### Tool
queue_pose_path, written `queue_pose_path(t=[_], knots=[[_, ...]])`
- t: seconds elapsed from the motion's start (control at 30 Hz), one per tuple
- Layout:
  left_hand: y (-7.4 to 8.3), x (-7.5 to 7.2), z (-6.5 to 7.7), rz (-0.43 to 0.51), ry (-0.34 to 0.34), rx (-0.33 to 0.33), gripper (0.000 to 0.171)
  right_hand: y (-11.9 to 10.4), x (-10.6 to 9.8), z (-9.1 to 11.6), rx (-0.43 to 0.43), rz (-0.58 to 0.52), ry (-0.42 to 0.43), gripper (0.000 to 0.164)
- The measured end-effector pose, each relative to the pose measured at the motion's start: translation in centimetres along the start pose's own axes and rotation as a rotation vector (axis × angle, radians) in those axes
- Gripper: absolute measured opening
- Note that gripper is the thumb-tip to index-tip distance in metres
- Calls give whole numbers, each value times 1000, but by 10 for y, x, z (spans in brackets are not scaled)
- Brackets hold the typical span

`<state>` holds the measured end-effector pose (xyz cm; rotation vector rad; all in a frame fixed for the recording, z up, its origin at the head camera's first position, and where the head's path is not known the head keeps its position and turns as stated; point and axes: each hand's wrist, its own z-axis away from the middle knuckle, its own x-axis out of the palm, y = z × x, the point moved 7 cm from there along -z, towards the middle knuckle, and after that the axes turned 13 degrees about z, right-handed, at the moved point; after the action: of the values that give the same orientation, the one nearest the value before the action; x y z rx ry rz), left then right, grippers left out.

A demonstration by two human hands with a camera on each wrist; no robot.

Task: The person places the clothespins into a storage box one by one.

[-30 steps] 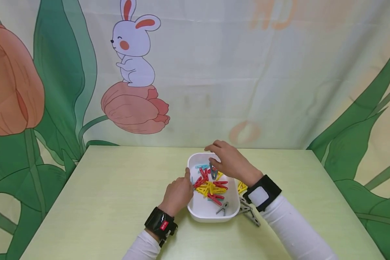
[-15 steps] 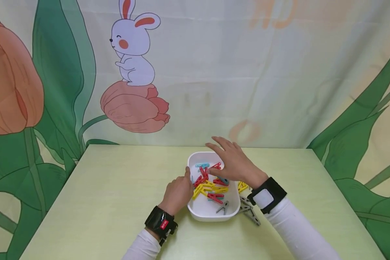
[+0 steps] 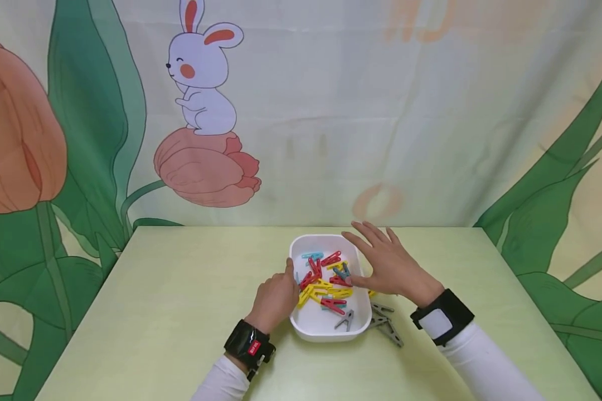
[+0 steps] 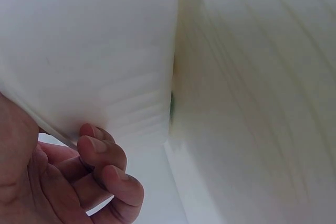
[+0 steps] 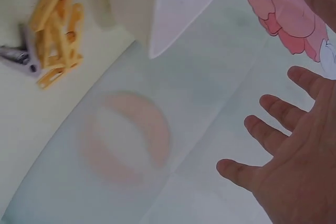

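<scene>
In the head view, a white plastic box (image 3: 297, 326) holds several clothespins: red clothespins (image 3: 331, 258), yellow clothespins (image 3: 308, 292), light-blue clothespins (image 3: 312, 255), a dark blue-grey clothespin (image 3: 340, 271) and a grey clothespin (image 3: 346, 320). My left hand (image 3: 276, 298) grips the box's left wall; the left wrist view shows its fingers (image 4: 102, 153) curled against the outer side. Over the box's right rim is my right hand (image 3: 393, 264), fingers spread, holding nothing. Its thumb tip appears close to the dark blue-grey clothespin; contact cannot be told.
To the right of the box, grey clothespins (image 3: 388, 329) lie on the pale table (image 3: 190, 312). Yellow clothespins (image 5: 58, 32) lie beside them, mostly hidden by the right hand in the head view. A printed curtain (image 3: 311, 111) hangs behind the table.
My right hand let go of the dark blue-grey clothespin, which now lies among the others in the box. That hand then moved right with its fingers spreading. The left hand stayed put.
</scene>
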<state>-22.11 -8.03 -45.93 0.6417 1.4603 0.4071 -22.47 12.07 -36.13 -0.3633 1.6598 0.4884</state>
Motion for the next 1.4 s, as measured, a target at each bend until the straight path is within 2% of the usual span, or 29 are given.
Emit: queue_pose_path(t=[0.37,0.77,1.13,1.4], knots=[[-3,0,1,8,-7,-7,62,15,19,27,26,45,-17,95],[-3,3,-1,5,-4,7,62,25,45,64,53,-2,-85,104],[-3,1,0,-12,11,11,61,20,77,92,106,-86,-209,103],[-2,1,1,-7,7,8,61,13,93,105,91,-102,-277,100]])
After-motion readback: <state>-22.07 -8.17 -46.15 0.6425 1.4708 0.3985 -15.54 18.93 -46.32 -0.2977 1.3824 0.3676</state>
